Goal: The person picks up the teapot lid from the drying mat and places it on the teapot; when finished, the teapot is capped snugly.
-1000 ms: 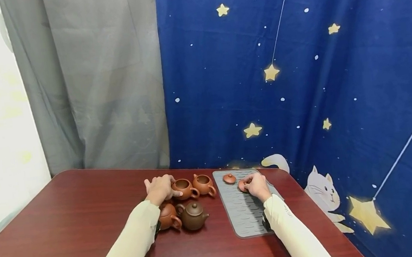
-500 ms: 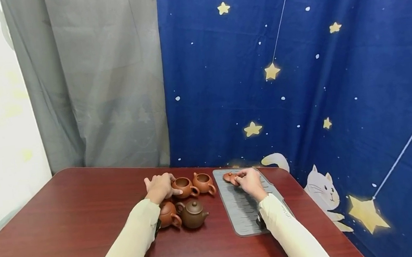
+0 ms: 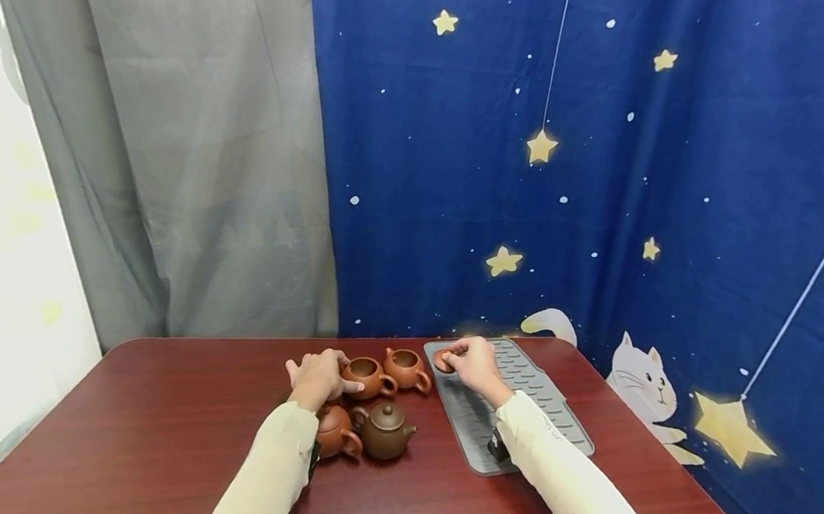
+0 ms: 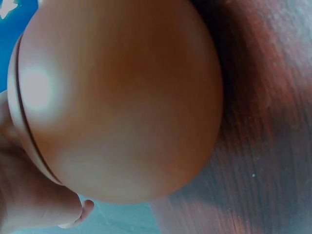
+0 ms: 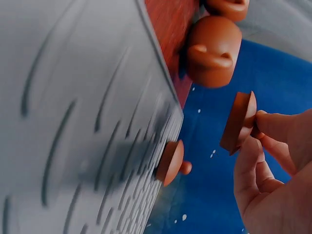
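Observation:
My right hand [image 3: 474, 361] pinches a reddish-brown teapot lid [image 5: 240, 122] by its knob, in the air above the grey ridged mat [image 3: 539, 394]. A second lid [image 5: 170, 163] rests on the mat, knob up; in the head view my hand hides it. With thumb in front and fingers behind, my left hand [image 3: 319, 380] holds an open reddish-brown teapot [image 3: 371, 385]. Beside that pot, towards the mat, stands another lidless teapot [image 3: 411, 373]. A lidded reddish-brown teapot [image 4: 122, 97], close under my left wrist, fills much of the left wrist view.
A dark brown lidded teapot [image 3: 386, 440] stands in the near row, right of the lidded reddish one, its spout towards the mat. All the pots stand on a dark red wooden table [image 3: 176, 449]. Grey and blue curtains [image 3: 440, 162] hang behind the far edge.
My right hand has lifted its lid from beside the other lid and carried it left across the mat, towards the open pots. My left hand stays at its teapot.

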Available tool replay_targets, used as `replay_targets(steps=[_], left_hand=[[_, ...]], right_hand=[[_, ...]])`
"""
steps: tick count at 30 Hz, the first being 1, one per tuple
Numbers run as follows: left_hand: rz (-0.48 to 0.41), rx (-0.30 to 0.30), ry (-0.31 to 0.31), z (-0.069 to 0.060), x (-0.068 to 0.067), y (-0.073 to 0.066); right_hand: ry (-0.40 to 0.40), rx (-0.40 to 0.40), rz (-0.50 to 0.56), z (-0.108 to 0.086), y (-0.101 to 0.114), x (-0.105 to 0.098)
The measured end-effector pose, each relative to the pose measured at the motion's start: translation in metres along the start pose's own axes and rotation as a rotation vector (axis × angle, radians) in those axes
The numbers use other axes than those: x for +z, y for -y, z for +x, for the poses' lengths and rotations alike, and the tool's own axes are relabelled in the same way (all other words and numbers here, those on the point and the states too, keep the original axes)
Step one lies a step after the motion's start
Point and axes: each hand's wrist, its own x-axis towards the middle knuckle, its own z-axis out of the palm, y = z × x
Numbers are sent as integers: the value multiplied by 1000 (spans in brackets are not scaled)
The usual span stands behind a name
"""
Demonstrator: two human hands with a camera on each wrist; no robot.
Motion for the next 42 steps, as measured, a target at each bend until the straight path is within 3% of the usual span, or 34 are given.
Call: replay_targets(steps=[11,19,24,33,42], left_hand=[[-12,-10,3,-1,1,0],[-19,-7,1,-5,3,1],[-24,-15,2,5,5,3],[-17,-23,-2,7,5,6],[-19,-16,0,6,5,5]], right_hand=[[21,-41,34,1,24,12],[70,50,57,-4,42,25],[83,17,79,-1,57,32],[138,-67,51,4,78,44],[172,-52,72,4,86,52]])
